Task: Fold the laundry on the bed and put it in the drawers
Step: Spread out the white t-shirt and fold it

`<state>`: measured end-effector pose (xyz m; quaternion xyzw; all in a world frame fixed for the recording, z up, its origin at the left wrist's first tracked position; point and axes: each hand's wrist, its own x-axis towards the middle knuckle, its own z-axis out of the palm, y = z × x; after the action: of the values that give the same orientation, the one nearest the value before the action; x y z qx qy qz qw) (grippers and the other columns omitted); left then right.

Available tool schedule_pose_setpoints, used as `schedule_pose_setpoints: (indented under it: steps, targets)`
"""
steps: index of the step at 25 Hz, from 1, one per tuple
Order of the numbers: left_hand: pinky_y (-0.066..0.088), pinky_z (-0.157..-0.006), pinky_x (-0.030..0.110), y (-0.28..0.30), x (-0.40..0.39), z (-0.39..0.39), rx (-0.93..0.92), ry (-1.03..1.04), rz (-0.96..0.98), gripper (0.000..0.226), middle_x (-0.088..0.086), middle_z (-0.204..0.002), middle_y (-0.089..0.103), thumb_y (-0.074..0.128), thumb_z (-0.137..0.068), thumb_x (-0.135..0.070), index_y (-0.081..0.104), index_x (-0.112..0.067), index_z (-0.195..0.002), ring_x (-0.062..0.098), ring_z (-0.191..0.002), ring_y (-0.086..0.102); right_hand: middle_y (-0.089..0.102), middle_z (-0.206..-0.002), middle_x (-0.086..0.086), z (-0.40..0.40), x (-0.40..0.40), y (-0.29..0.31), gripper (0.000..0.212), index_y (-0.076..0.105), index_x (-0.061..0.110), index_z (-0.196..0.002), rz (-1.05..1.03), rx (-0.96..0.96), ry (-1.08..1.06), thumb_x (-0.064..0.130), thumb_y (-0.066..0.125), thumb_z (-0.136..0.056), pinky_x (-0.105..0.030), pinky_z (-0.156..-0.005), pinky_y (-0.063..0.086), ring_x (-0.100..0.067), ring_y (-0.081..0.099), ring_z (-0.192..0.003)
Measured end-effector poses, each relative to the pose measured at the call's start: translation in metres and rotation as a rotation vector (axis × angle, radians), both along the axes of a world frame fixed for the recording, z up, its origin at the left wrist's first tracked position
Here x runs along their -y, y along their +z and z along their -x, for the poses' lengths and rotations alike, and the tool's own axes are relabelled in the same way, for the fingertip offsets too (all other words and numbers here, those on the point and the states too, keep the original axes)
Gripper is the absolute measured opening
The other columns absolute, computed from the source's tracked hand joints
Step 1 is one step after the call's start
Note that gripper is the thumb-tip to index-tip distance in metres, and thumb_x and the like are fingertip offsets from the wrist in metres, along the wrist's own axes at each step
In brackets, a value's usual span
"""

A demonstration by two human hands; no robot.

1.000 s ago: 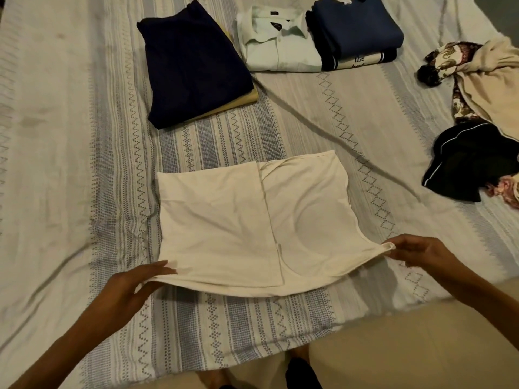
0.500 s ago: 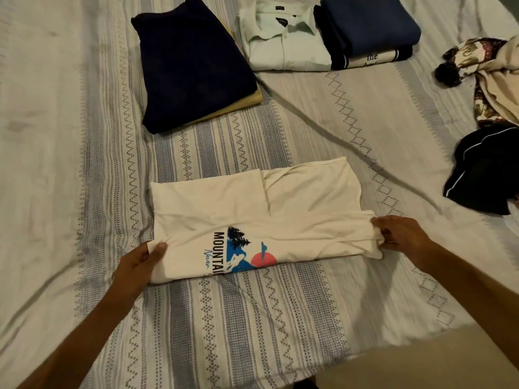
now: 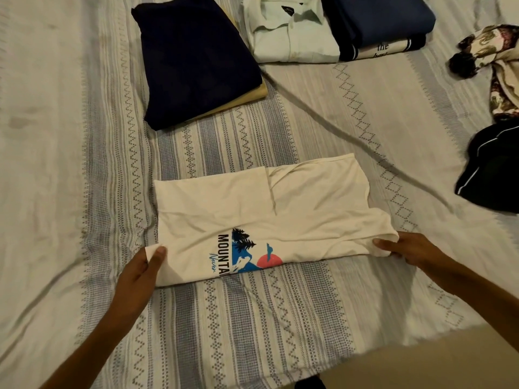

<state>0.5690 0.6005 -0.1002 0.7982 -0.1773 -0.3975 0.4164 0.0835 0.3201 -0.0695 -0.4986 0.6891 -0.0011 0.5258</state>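
Mid-fold on cream cotton T-shirt with mountain print (image 3: 266, 220), lying flat near centre of striped bedspread (image 3: 84, 136). My left hand (image 3: 139, 272) pinches its near-left corner, thumb on top; right hand (image 3: 412, 249) grips bunched near-right corner. Near edge turned over, print showing.

Done, I judge: folded navy garment (image 3: 193, 60) on tan one far left, folded white collared shirt (image 3: 289, 37), folded blue sweater (image 3: 376, 18) far centre.

Left: crumpled patterned and black clothes (image 3: 494, 113) at right. No drawers visible; none stowed yet.

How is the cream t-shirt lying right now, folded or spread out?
Partly folded: the t-shirt has its near edge doubled over, print up, both ends pinched by the left hand and right hand.
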Motion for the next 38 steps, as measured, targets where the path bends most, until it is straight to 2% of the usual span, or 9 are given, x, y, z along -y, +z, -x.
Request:
schedule_pose_setpoints:
  steps: [5,10,15,19,23,27,30,33,38]
  targets:
    - [0.055,-0.095,0.045,0.005,-0.004,0.002,0.066,-0.016,0.017,0.030,-0.007,-0.114,0.074,0.060,-0.100,-0.050,0.071,-0.031,-0.121,0.016,-0.111,0.068,0.051,-0.066,-0.009,0.004,-0.002,0.011,0.032,0.065,0.008,-0.092,-0.046,0.171,-0.050,0.038,0.075,-0.091,-0.028,-0.051,0.034,-0.016,0.044,-0.054]
    - [0.055,-0.077,0.014,0.018,-0.021,0.004,0.055,-0.114,0.006,0.022,-0.015,-0.105,0.077,0.061,-0.100,-0.038,0.074,-0.026,-0.113,-0.001,-0.096,0.070,0.063,-0.076,-0.012,0.028,-0.012,0.007,0.037,0.072,0.004,-0.112,-0.149,0.104,-0.080,0.034,0.076,-0.090,-0.033,-0.060,0.040,-0.019,0.056,-0.064]
    - [0.050,-0.080,0.024,0.009,-0.026,0.005,0.095,-0.101,-0.096,0.019,-0.011,-0.104,0.075,0.062,-0.098,-0.045,0.073,-0.035,-0.110,0.009,-0.102,0.068,0.066,-0.075,-0.013,0.026,-0.011,0.007,0.025,0.076,0.008,-0.109,-0.140,0.045,-0.062,0.026,0.076,-0.092,-0.033,-0.060,0.042,-0.022,0.060,-0.064]
    - [0.053,-0.068,0.026,0.019,-0.013,-0.007,0.204,-0.130,-0.155,0.041,-0.007,-0.090,0.073,0.068,-0.085,-0.064,0.069,-0.028,-0.104,0.015,-0.089,0.070,0.074,-0.095,-0.013,0.013,0.013,0.013,0.021,0.075,0.015,-0.105,0.173,-0.061,-0.114,0.031,0.073,-0.092,-0.036,-0.068,0.048,-0.033,0.067,-0.082]
    - [0.053,-0.071,0.031,0.028,0.041,-0.046,0.387,-0.209,-0.093,0.058,-0.006,-0.119,0.067,0.071,-0.084,-0.067,0.055,-0.032,-0.127,0.014,-0.097,0.066,0.068,-0.124,-0.009,-0.035,0.062,0.017,0.045,0.061,0.015,-0.134,0.576,-0.178,0.271,0.031,0.074,-0.095,-0.038,-0.088,0.052,-0.030,0.066,-0.106]
    - [0.048,-0.103,0.051,0.004,0.121,-0.092,0.522,-0.484,-0.192,0.083,0.004,-0.143,0.056,0.076,-0.079,-0.069,0.047,-0.030,-0.147,0.029,-0.125,0.056,0.054,-0.147,-0.018,-0.088,0.124,-0.012,0.065,0.047,0.016,-0.151,0.572,-0.282,0.643,0.031,0.073,-0.094,-0.049,-0.108,0.044,-0.040,0.054,-0.130]
    - [0.048,-0.103,0.049,-0.003,0.152,-0.104,0.609,-0.636,-0.272,0.085,0.000,-0.129,0.064,0.076,-0.067,-0.081,0.057,-0.033,-0.134,0.027,-0.118,0.059,0.059,-0.131,-0.014,-0.104,0.143,-0.026,0.061,0.056,0.020,-0.139,0.594,-0.387,0.734,0.035,0.079,-0.085,-0.056,-0.098,0.051,-0.042,0.056,-0.121]
    - [0.055,-0.084,0.037,0.005,0.166,-0.099,0.544,-0.675,-0.331,0.062,-0.003,-0.106,0.067,0.088,-0.072,-0.057,0.063,-0.027,-0.119,0.022,-0.097,0.064,0.066,-0.091,-0.002,-0.112,0.159,-0.021,0.039,0.069,0.016,-0.113,0.572,-0.324,0.652,0.019,0.085,-0.078,-0.040,-0.080,0.054,-0.032,0.067,-0.095]
    - [0.046,-0.057,0.016,0.022,0.153,-0.095,0.496,-0.546,-0.130,0.028,-0.005,-0.077,0.073,0.090,-0.074,-0.041,0.074,-0.025,-0.090,0.012,-0.070,0.067,0.067,-0.081,0.002,-0.102,0.155,-0.004,0.020,0.071,0.016,-0.087,0.576,-0.115,0.439,0.006,0.085,-0.076,-0.018,-0.065,0.043,-0.016,0.063,-0.076]
